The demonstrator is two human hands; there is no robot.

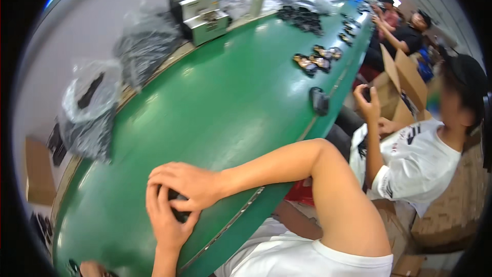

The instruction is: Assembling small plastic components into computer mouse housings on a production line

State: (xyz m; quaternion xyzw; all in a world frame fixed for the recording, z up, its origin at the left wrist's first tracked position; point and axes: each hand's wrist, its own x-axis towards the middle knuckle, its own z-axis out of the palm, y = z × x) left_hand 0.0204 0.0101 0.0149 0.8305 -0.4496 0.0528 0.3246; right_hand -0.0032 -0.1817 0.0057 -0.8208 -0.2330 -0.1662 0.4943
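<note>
A small black object (180, 215) is held just over the green work surface, mostly covered by fingers, so its kind cannot be made out. My left hand (165, 225) cups it from the near side, thumb on one edge and fingers bent round it. From above and the right, my right hand (192, 184) closes over the same object, its fingers overlapping those of the left. Both hands are close to the front edge of the green table (205, 123).
Black-and-gold parts (315, 60) and a black piece (319, 101) lie farther along the table. Bags of dark parts (89, 118) and a metal box (205, 20) line the back edge. A co-worker in white (415, 159) sits at right; another hand (92, 269) shows lower left.
</note>
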